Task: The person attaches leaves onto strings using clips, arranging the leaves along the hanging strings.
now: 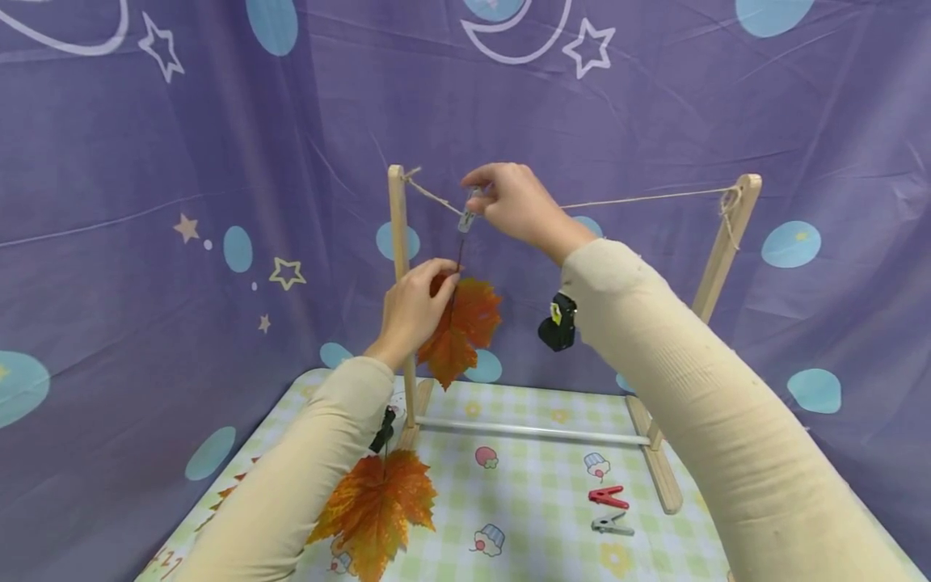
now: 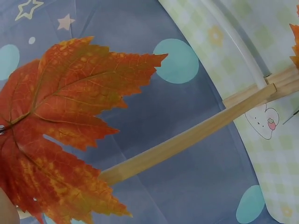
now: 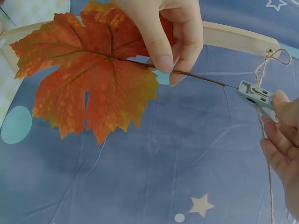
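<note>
My right hand (image 1: 516,202) pinches a grey clothespin (image 3: 256,95) at the string (image 1: 647,198), close to the left post. Below it, my left hand (image 1: 414,307) holds the dark stem (image 3: 201,78) of an orange-red artificial maple leaf (image 1: 465,323) between thumb and fingers. In the right wrist view the thin tip of the stem reaches the clothespin's jaws; whether they clamp it I cannot tell. The leaf hangs down beneath the left hand, and its lobes fill the left side of the left wrist view.
The string runs between two wooden posts, the left (image 1: 400,234) and the right (image 1: 720,250), joined low by a white bar (image 1: 531,431). Another maple leaf (image 1: 381,505) lies on the checked table. A red clothespin (image 1: 608,496) and a grey spare clothespin (image 1: 612,524) lie front right.
</note>
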A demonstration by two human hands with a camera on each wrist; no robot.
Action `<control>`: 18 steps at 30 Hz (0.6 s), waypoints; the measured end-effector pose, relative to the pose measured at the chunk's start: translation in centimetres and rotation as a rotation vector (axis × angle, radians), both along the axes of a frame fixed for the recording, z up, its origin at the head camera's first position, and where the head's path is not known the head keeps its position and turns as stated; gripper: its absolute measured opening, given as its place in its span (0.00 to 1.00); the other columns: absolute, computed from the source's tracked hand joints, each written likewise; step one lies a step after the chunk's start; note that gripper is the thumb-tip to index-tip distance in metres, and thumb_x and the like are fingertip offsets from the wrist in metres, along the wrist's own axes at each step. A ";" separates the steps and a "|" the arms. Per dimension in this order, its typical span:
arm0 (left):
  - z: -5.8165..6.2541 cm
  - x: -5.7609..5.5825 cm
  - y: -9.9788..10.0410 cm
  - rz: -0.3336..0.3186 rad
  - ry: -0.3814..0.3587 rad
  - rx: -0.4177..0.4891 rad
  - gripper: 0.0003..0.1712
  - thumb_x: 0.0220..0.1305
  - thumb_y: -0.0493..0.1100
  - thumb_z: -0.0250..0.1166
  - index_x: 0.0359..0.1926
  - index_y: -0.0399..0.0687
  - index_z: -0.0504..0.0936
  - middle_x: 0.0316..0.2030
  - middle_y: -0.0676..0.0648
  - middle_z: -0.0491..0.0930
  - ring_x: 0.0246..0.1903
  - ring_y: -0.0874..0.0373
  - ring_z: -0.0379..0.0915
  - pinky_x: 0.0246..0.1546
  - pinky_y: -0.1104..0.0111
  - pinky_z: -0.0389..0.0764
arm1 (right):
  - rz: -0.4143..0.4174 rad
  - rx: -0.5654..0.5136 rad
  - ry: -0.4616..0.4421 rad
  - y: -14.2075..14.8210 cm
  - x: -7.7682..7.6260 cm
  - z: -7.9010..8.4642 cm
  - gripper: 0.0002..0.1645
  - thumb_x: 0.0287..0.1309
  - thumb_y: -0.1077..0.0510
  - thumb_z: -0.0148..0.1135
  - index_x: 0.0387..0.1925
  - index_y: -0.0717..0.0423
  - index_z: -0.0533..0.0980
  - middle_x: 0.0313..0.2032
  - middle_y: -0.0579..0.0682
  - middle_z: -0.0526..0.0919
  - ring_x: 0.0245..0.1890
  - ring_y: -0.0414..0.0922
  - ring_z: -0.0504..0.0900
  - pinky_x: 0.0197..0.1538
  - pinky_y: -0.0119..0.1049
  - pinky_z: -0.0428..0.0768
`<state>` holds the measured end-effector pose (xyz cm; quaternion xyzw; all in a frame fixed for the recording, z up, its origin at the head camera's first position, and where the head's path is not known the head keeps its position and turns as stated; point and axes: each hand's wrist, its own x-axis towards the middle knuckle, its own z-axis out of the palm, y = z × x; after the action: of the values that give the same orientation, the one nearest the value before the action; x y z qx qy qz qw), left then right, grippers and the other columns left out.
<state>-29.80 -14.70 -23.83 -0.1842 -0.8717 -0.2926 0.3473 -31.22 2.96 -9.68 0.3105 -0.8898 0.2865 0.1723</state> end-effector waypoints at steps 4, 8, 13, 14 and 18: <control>0.0 0.2 0.3 0.001 -0.018 -0.005 0.13 0.73 0.48 0.60 0.54 0.53 0.83 0.51 0.51 0.82 0.50 0.52 0.78 0.46 0.52 0.77 | -0.012 -0.019 0.010 0.0 -0.1 -0.2 0.22 0.69 0.59 0.59 0.63 0.57 0.75 0.57 0.52 0.80 0.50 0.45 0.80 0.51 0.39 0.78; -0.2 0.4 0.6 0.010 0.030 -0.001 0.13 0.72 0.46 0.61 0.53 0.53 0.83 0.50 0.52 0.82 0.49 0.53 0.77 0.45 0.54 0.77 | -0.018 -0.040 0.035 0.1 0.0 -0.4 0.23 0.70 0.57 0.59 0.64 0.56 0.75 0.54 0.52 0.82 0.47 0.45 0.81 0.49 0.39 0.78; -0.6 0.9 0.8 0.002 0.109 0.028 0.14 0.70 0.43 0.63 0.54 0.50 0.84 0.50 0.52 0.82 0.51 0.53 0.76 0.50 0.56 0.75 | -0.031 -0.061 0.067 0.4 0.5 -0.8 0.25 0.70 0.55 0.59 0.66 0.55 0.73 0.58 0.49 0.79 0.48 0.44 0.80 0.50 0.39 0.76; -0.6 1.0 0.8 -0.003 0.119 0.035 0.14 0.70 0.43 0.63 0.54 0.50 0.84 0.51 0.52 0.82 0.52 0.53 0.76 0.52 0.56 0.75 | -0.038 -0.066 0.075 0.5 0.6 -0.9 0.26 0.70 0.54 0.59 0.66 0.55 0.72 0.59 0.48 0.79 0.49 0.43 0.79 0.51 0.38 0.76; -0.6 1.6 0.8 -0.040 0.166 0.056 0.13 0.69 0.42 0.64 0.53 0.50 0.84 0.52 0.51 0.82 0.54 0.52 0.75 0.56 0.54 0.72 | -0.057 -0.101 0.119 0.8 1.3 -1.4 0.26 0.70 0.54 0.60 0.66 0.54 0.72 0.62 0.49 0.77 0.53 0.44 0.77 0.56 0.39 0.74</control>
<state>-28.19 -13.92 -24.40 -0.2153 -0.8275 -0.3075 0.4175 -29.92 3.80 -11.09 0.2923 -0.8709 0.3073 0.2483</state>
